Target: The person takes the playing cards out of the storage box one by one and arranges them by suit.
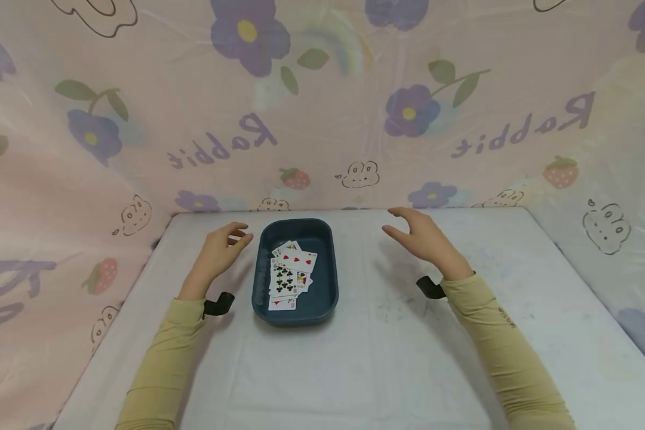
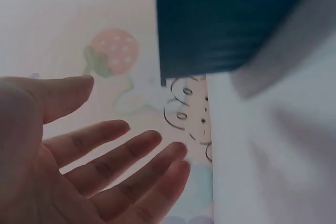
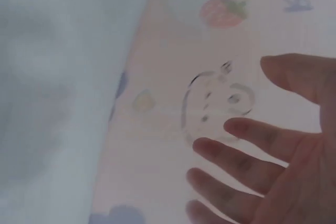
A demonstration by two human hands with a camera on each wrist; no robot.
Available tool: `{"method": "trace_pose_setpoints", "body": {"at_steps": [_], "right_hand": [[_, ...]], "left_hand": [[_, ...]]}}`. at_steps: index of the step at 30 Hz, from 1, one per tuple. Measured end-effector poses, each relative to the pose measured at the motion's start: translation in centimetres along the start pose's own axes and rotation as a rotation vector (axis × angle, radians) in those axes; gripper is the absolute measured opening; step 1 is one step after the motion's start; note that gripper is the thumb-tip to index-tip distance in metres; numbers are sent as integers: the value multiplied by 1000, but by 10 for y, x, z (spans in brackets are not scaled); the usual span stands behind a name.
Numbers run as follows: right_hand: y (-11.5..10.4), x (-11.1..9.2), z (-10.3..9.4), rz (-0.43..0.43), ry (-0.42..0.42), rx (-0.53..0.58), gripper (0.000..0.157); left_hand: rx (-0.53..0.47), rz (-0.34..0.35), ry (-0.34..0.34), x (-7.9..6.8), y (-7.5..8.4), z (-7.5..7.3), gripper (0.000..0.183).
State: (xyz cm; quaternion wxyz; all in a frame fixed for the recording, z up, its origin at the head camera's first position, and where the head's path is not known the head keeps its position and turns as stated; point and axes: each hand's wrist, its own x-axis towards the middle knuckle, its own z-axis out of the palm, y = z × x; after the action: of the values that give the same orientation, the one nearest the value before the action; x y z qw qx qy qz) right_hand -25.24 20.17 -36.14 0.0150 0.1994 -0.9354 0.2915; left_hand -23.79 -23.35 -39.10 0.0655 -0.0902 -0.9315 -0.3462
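A dark blue rectangular tray (image 1: 322, 298) stands on the white table, left of the middle. Inside it lies a loose pile of playing cards (image 1: 286, 279), with hearts and clubs facing up. My left hand (image 1: 220, 251) is held just left of the tray, apart from it, fingers relaxed and holding nothing. In the left wrist view that hand (image 2: 110, 166) has its fingers spread, and the tray's outer wall (image 2: 210, 24) shows beyond it. Farther off, to the right of the tray, my right hand (image 1: 421, 236) hovers with thumb and fingers apart, nothing in its grasp.
The white-covered table (image 1: 312, 376) ends at the back against a pink curtain (image 1: 322, 119) printed with flowers, rabbits and strawberries. The same cloth hangs along both sides. A black wrist mount (image 1: 218, 304) sits on the left wrist, another mount (image 1: 431, 288) on the right.
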Motion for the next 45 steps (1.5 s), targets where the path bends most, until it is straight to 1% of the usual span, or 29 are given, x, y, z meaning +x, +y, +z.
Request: {"method": "trace_pose_setpoints", "body": {"at_steps": [6,10,13,18,21,24,29,32,34,38,40,42,45], "right_hand": [[-28,5,-5,-50,-56,165,61],[-46,9,-4,-79,-104,265,58],[-58,13,1,-95,-143,334,57],[-76,18,10,-111,-195,400,57],[-86,20,16,-124,-207,402,57],[-94,23,23,-144,-219,394,57],[-102,32,38,-160,-247,420,57],[-104,39,50,-134,-279,466,54],[-105,44,57,-91,-320,517,53],[-105,53,70,27,-422,681,52],[-107,57,76,83,-460,764,50],[-109,60,80,126,-482,830,49],[-111,66,89,174,-494,877,49]], "left_hand": [[-195,-66,-63,-7,7,0,47],[-243,-96,-104,-10,6,1,48],[-290,-125,-143,-13,3,5,51],[-398,-183,-200,-17,1,15,56],[-420,-204,-201,-18,2,20,54],[-413,-220,-191,-20,5,23,51],[-406,-243,-175,-20,8,24,48],[-417,-256,-168,-19,8,25,47],[-423,-259,-168,-19,7,26,47],[-442,-260,-175,-19,7,27,47],[-457,-265,-178,-18,7,27,47],[-469,-274,-180,-18,8,28,47],[-468,-281,-181,-19,11,27,46]]}}
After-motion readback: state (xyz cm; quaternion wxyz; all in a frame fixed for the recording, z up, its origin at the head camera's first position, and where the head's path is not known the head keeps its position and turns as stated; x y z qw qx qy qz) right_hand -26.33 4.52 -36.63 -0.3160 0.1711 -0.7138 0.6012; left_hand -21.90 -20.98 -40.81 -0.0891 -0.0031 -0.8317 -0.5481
